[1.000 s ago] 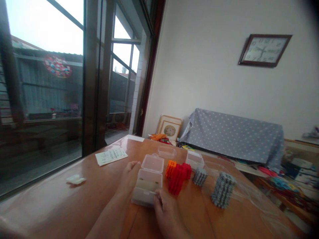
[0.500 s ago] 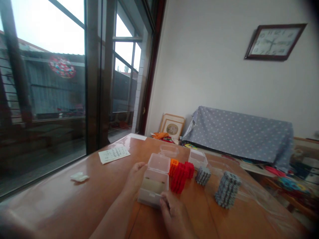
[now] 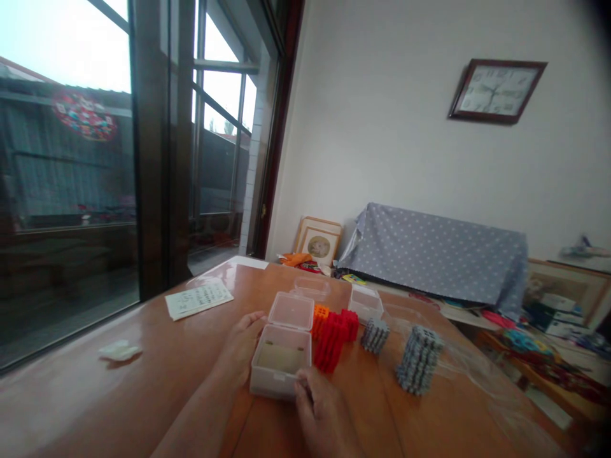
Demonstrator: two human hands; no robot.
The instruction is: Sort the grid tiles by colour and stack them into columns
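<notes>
A small clear plastic box (image 3: 280,361) with its hinged lid (image 3: 291,312) up stands on the wooden table (image 3: 157,375). My left hand (image 3: 241,342) rests against the box's left side, fingers curled round it. My right hand (image 3: 319,407) pinches the box's front right corner at the latch. Behind the box stand a red block stack (image 3: 334,334) and an orange block (image 3: 319,316).
To the right stand a small grey block stack (image 3: 375,335) and a taller grey stack (image 3: 419,359), with clear plastic wrap (image 3: 477,375) beyond. Two more clear boxes (image 3: 365,304) sit further back. A paper note (image 3: 199,298) and a white scrap (image 3: 119,350) lie at the left.
Only my head has shifted, first right and then back left. Both hands stay on the clear box, which has not moved on the table.
</notes>
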